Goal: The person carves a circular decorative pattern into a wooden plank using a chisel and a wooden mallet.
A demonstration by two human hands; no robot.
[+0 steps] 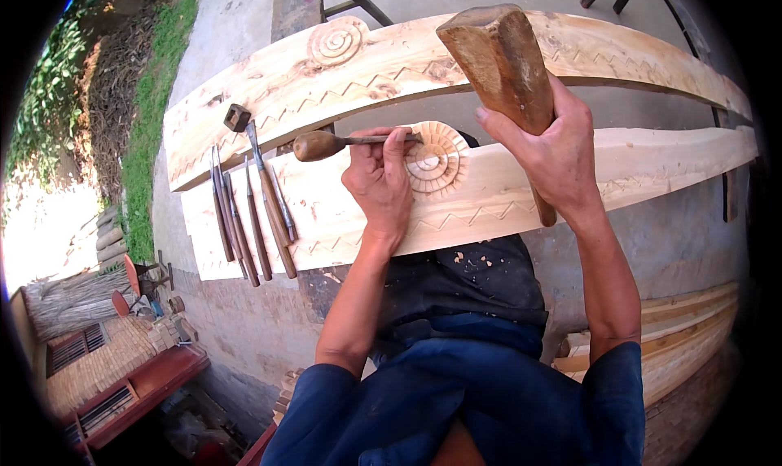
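Note:
My left hand (380, 177) is closed round the metal shank of a carving chisel (320, 146), whose rounded wooden handle points left. The chisel's tip meets the upper left of a carved spiral rosette (438, 160) with a notched rim. That rosette is cut into the nearer pale wooden board (521, 177), which also bears a zigzag line. In my right hand (562, 152) a heavy wooden mallet (509, 67) is gripped by its handle, its thick head raised over the boards and apart from the chisel.
Several carving tools (252, 213) and a small hammer (239, 119) lie on the near board's left end. Behind is a second carved board (326, 75) with a spiral and zigzag. Wood chips dot my dark apron (464, 283). Planks (676, 344) are stacked at the lower right.

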